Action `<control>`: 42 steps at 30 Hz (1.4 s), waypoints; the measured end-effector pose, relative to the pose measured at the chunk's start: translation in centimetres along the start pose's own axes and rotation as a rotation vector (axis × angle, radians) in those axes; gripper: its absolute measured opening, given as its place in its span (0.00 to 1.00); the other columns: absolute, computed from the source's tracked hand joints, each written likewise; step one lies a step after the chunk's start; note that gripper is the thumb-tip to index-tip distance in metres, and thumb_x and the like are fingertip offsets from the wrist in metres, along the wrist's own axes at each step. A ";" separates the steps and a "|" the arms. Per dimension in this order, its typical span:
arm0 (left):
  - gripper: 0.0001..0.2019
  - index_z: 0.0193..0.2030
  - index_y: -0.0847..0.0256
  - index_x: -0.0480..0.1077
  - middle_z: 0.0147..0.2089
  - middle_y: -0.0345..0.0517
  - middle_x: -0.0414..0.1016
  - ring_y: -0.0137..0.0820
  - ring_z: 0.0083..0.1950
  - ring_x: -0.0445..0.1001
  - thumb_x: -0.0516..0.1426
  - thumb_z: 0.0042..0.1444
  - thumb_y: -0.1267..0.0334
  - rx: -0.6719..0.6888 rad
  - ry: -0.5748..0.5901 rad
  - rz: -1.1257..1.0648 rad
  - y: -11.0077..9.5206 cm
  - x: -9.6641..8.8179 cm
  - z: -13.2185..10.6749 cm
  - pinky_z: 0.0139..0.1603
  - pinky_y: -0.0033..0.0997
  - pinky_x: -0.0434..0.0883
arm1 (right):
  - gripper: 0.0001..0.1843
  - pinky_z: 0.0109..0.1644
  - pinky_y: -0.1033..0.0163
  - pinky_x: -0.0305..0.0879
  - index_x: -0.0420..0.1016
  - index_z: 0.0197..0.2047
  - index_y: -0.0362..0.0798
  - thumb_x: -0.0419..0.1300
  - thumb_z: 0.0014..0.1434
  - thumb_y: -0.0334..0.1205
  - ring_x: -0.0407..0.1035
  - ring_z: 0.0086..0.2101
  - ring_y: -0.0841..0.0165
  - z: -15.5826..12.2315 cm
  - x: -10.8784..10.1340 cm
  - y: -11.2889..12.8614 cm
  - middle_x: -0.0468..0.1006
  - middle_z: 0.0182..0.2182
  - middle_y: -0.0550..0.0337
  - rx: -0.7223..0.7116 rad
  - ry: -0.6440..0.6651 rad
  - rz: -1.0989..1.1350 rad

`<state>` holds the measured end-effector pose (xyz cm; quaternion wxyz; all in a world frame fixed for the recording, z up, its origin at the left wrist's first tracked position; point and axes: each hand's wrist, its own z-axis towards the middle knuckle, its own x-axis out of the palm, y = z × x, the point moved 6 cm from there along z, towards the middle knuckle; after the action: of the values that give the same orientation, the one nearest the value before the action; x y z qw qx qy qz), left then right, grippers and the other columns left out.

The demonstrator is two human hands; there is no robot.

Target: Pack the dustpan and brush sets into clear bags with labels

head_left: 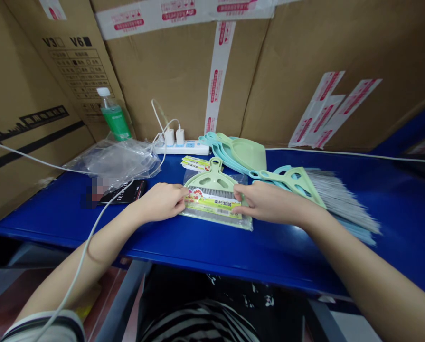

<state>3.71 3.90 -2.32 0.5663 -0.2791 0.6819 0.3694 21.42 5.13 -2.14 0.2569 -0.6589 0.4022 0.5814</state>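
Observation:
A light green dustpan and brush set [215,183] lies in a clear plastic bag on the blue table, its handle pointing away from me. A yellow-green printed label card [212,203] lies over the grey bristles. My left hand [166,202] has its fingers closed at the left edge of the bag. On the right side, my right hand [265,202] grips the bag's edge between curled index finger and thumb. Exactly how much of the plastic each hand pinches is hidden by the fingers.
Stacked dustpans [248,152] and brushes [294,183] lie right. Behind the set are label cards [196,164] and a power strip [194,148]. Clear bags [119,159], a green-labelled bottle [114,116] and a dark device [125,192] sit left. A white cable [91,237] crosses my left arm.

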 end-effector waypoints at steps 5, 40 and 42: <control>0.09 0.31 0.60 0.67 0.31 0.43 0.72 0.31 0.28 0.72 0.47 0.58 0.68 0.007 -0.012 -0.016 0.0 0.0 0.0 0.28 0.29 0.64 | 0.10 0.25 0.63 0.48 0.60 0.30 0.50 0.55 0.57 0.45 0.60 0.22 0.68 -0.1 0.0 0.0 0.65 0.18 0.64 -0.025 -0.017 0.010; 0.10 0.32 0.60 0.67 0.31 0.44 0.73 0.32 0.29 0.73 0.46 0.58 0.67 -0.005 0.003 -0.020 0.0 -0.1 0.0 0.29 0.29 0.66 | 0.10 0.26 0.63 0.48 0.59 0.30 0.51 0.55 0.58 0.46 0.60 0.21 0.68 0.0 -0.1 0.0 0.63 0.17 0.66 -0.017 0.001 0.014; 0.10 0.32 0.60 0.67 0.31 0.44 0.72 0.32 0.29 0.73 0.46 0.58 0.67 -0.005 0.006 -0.019 0.0 -0.1 0.0 0.29 0.29 0.66 | 0.10 0.26 0.63 0.49 0.59 0.30 0.51 0.55 0.58 0.45 0.61 0.22 0.67 -0.1 0.0 0.0 0.64 0.18 0.65 -0.011 0.005 0.018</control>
<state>3.74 3.87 -2.23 0.5669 -0.2883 0.6799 0.3650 21.47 5.09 -2.10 0.2474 -0.6580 0.4055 0.5843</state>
